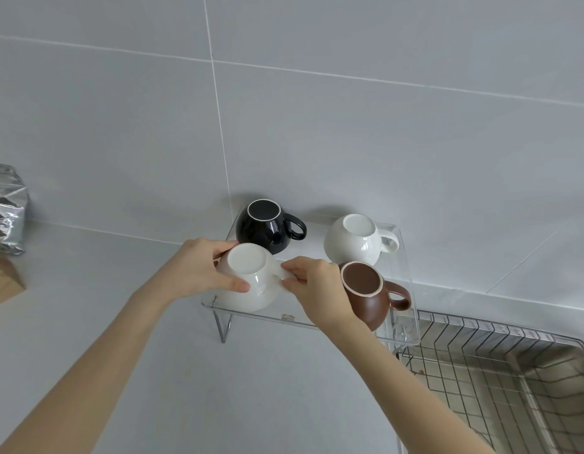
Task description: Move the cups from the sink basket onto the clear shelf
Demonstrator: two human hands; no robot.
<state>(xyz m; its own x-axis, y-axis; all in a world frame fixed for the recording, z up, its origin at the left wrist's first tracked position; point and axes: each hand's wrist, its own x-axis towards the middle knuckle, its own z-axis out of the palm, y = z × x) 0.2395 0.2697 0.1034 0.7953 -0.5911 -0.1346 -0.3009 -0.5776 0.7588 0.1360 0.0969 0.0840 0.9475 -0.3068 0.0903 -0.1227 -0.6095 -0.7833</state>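
at the centre of the frame we have both hands on a white cup, upside down, its flat base facing up toward us and its rim down on, or just above, the front left corner of the clear shelf; we cannot tell if it is fully seated. our left hand wraps the cup's left side, thumb on the near wall and fingers round the back, while our right hand pinches what looks like the handle on the cup's right side, mostly hidden under the fingers. to finish this step well we should lower the rim flat, keep it inside the shelf's front edge, leave a gap to the black cup just behind it and the brown cup to the right, and only then let go. the cup's axis runs vertical, mouth down, and its handle points right, matching the other three cups, including the second white cup at the back right. the sink basket in the lower right shows no cups in the part we can see, so this looks like the last one.
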